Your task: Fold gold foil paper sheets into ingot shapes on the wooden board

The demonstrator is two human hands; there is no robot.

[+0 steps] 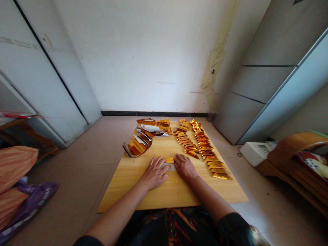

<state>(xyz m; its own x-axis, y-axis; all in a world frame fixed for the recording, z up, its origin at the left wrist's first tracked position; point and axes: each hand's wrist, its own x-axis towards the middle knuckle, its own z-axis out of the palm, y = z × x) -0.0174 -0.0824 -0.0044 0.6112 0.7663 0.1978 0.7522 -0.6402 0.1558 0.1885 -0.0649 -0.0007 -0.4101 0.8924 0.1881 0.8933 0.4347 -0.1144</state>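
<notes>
A partly folded sheet of gold foil paper (pixel 169 160) lies on the wooden board, with its grey-white side showing along the near edge. My left hand (pixel 155 173) rests palm down at the paper's left end, fingers spread and touching it. At the right end, my right hand (pixel 185 166) lies flat with its fingers side by side on the paper; the fingertips partly cover that end. Neither hand is wrapped around anything. Beyond the right hand, folded gold foil pieces (pixel 205 147) stand overlapped in a long row, and a shorter row (pixel 187 141) runs beside it.
Curved stacks of unfolded gold foil paper (pixel 138 145) lie at the board's back left. The wooden board (pixel 120 188) has its near edge at my lap. A white wall (pixel 148 61) stands behind, a grey cabinet (pixel 258 85) at right, a purple bag (pixel 38 201) at left.
</notes>
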